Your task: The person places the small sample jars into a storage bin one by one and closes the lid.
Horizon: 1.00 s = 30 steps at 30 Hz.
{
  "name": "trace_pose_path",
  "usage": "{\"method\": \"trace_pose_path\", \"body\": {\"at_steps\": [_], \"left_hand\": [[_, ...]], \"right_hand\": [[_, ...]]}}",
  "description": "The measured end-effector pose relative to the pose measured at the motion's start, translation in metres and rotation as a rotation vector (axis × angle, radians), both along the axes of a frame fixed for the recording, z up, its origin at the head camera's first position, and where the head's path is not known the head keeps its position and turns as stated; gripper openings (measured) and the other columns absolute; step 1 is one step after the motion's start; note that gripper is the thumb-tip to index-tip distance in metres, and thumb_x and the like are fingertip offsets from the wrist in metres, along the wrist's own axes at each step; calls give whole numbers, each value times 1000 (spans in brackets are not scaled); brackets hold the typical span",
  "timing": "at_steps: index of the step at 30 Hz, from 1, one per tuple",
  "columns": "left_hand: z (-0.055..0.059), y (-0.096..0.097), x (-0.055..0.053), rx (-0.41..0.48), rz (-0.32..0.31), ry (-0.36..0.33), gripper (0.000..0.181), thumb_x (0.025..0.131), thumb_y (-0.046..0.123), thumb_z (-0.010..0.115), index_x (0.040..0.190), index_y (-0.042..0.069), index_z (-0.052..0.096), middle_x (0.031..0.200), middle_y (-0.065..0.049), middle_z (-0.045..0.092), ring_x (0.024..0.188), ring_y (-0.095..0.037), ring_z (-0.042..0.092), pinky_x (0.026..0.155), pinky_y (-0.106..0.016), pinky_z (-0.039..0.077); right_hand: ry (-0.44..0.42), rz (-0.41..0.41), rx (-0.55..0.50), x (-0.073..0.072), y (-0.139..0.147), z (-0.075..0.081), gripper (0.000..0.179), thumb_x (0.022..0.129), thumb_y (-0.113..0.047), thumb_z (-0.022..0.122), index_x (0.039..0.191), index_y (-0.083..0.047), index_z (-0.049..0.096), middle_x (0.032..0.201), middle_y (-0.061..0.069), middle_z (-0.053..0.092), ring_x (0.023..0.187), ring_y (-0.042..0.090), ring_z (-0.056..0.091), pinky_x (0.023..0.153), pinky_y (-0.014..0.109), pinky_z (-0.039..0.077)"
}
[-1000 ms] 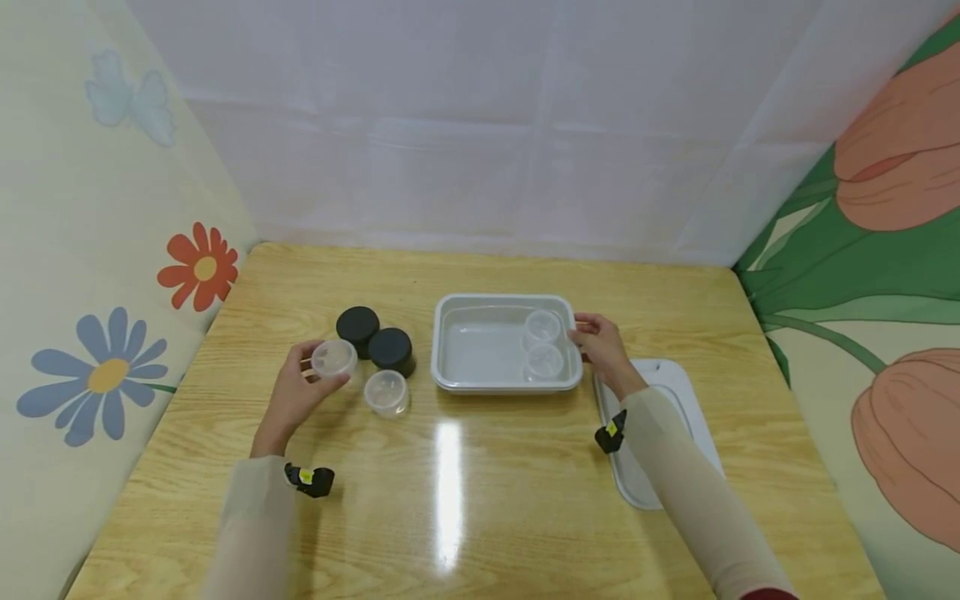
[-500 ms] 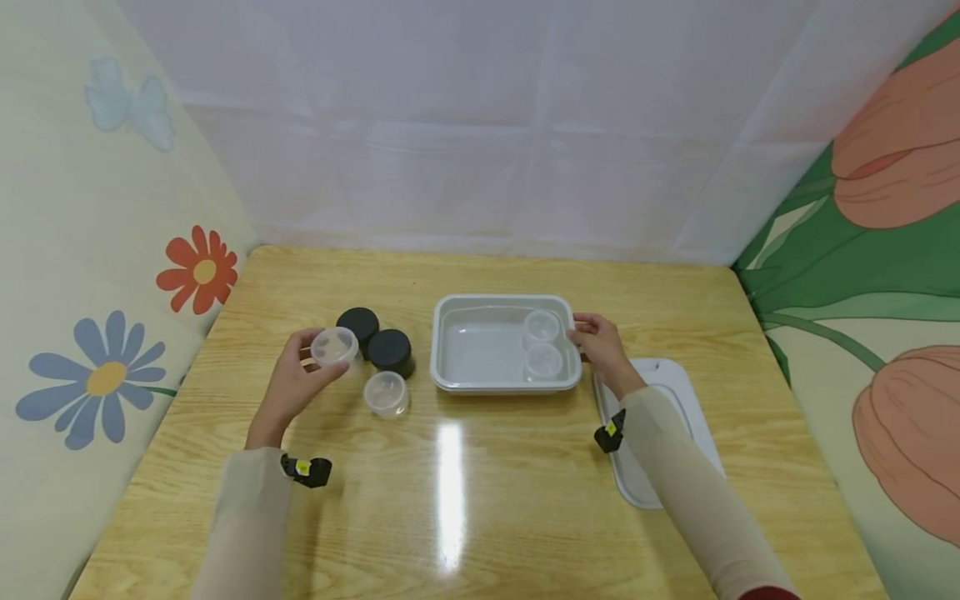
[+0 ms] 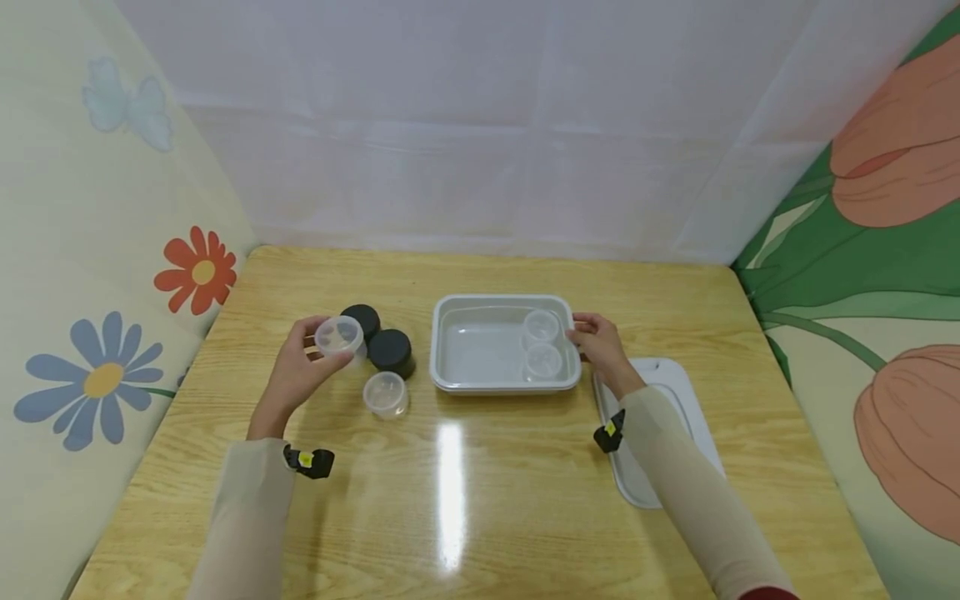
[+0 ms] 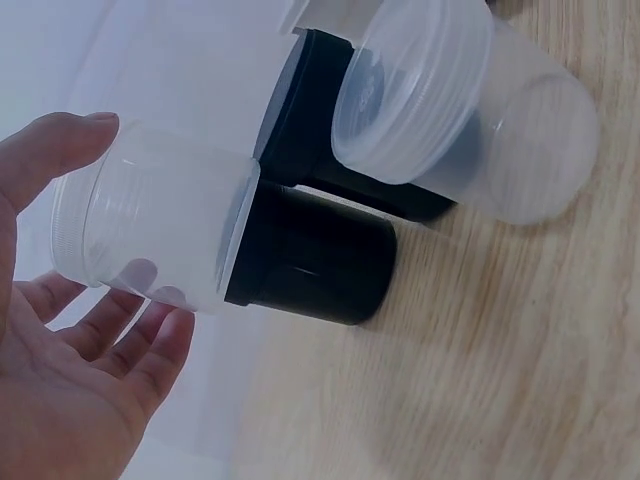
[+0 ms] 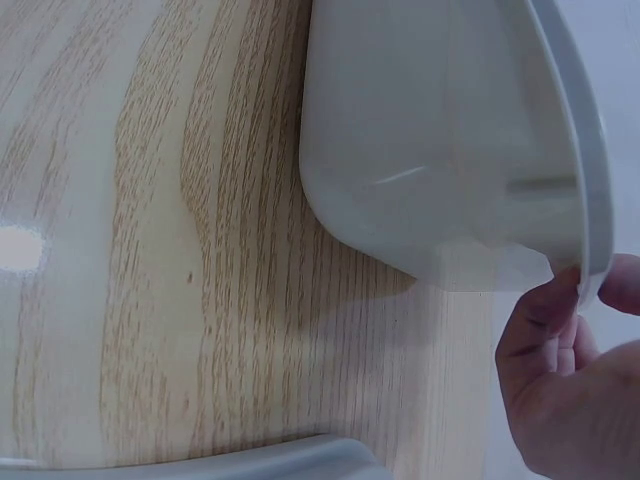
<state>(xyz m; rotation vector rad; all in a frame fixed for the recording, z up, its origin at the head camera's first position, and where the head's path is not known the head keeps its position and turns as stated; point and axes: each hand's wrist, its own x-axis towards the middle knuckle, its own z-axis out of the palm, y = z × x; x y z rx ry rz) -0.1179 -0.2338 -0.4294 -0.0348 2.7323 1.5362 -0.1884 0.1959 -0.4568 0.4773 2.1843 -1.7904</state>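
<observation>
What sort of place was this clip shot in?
Probably an improvised recording booth rather than a working kitchen: a wood-grain table against a creased pale backdrop, flower-patterned side panels, and small black devices at both wrists.

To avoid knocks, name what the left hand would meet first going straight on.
Most likely the farther black jar, just beyond the clear jar that the left hand holds, though depth is unclear.

The table (image 3: 540, 492) before me is glossy, its wood grain yellowish — on it stand two black jars (image 3: 391, 349) close together, a clear jar (image 3: 386, 395) just in front, a pale tray (image 3: 487, 387) and, near its right end, a flat lid (image 3: 634, 475).
</observation>
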Motion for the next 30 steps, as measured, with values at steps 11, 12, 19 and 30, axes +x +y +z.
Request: {"method": "trace_pose_path", "body": {"at_steps": [11,12,19,30], "left_hand": [[14,18,-14,24,-45,12,68,87,21,69,141,2,32,129,-19,44,113,-26,42,91,-32,39],[15,20,-16,25,-54,15,68,87,21,68,141,2,32,129,-20,44,113,-27,42,91,-33,39],[24,37,-26,45,-104,8,69,88,19,67,142,1,29,130,-24,44,114,-32,48,89,-27,44],[24,76,-47,75,-152,-4,69,84,14,70,141,0,32,131,-22,45,115,-34,47,94,-41,45]], "right_hand": [[-8,-1,0,-1,1,-1,43,94,-6,56,136,-4,46,108,3,50,77,6,52,61,19,49],[-9,-1,-3,-1,1,-1,43,94,-6,56,136,-3,46,107,3,50,76,5,53,61,19,50],[-8,10,0,0,-4,1,44,94,-6,55,137,-3,45,114,7,51,79,6,53,61,19,50],[-7,5,-18,-1,-5,-1,44,94,-6,55,137,-3,45,108,3,51,77,5,52,60,17,49]]}}
